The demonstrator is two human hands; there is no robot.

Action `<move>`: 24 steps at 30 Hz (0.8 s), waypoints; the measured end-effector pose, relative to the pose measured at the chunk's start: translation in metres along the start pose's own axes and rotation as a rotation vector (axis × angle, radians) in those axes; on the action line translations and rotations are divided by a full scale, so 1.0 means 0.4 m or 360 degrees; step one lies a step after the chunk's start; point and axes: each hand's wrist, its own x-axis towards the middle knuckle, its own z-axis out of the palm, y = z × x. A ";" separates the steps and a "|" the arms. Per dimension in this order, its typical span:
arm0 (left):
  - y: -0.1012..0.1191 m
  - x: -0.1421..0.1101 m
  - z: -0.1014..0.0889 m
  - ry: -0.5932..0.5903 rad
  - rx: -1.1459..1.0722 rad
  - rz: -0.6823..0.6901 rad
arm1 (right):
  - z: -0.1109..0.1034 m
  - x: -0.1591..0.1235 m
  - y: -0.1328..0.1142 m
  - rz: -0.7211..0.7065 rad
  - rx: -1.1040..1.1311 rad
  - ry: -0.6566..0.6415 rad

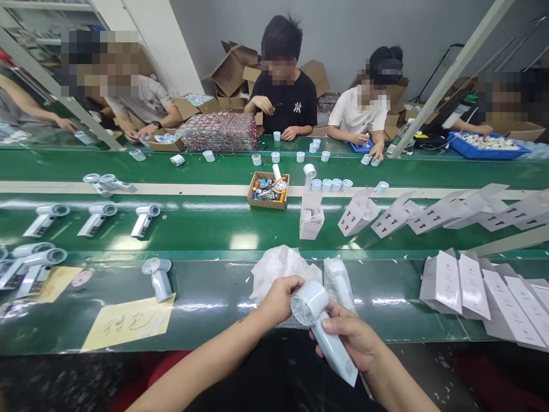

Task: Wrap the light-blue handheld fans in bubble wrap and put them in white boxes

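Note:
A pale blue handheld fan (309,303) is held between my two hands over the bench's near edge. My right hand (354,337) wraps around its handle, thumb on top. At the round fan head, my left hand (278,300) grips the left side, its fingertips partly hidden behind the head. Just beyond my left hand lies a crumpled bubble-wrap bag (277,266). Another fan in bubble wrap (338,277) rests behind my right hand.
One fan (158,277) stands on a yellow paper (122,326) at left. White boxes (441,280) line the right. A tool box (268,191) and an open carton (311,220) sit ahead. Several co-workers (285,91) handle parts across the green conveyor belt (214,229).

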 end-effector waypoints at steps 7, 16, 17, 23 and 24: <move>0.002 -0.011 -0.006 0.0165 0.0019 0.0121 | -0.054 0.023 0.012 -0.0027 -0.0383 0.0359; 0.006 -0.018 0.016 0.0255 0.0996 0.1433 | -0.040 0.021 -0.018 -0.0023 -0.0354 0.0272; 0.010 -0.031 0.009 0.0158 0.1137 0.1627 | -0.045 0.019 -0.018 0.0019 -0.0336 0.0246; -0.011 -0.067 -0.015 0.0065 0.1483 0.1533 | -0.070 0.022 -0.006 -0.0071 -0.0228 0.0474; -0.018 -0.064 -0.009 0.0148 0.1516 0.1409 | -0.069 0.025 -0.003 -0.0100 -0.0193 0.0518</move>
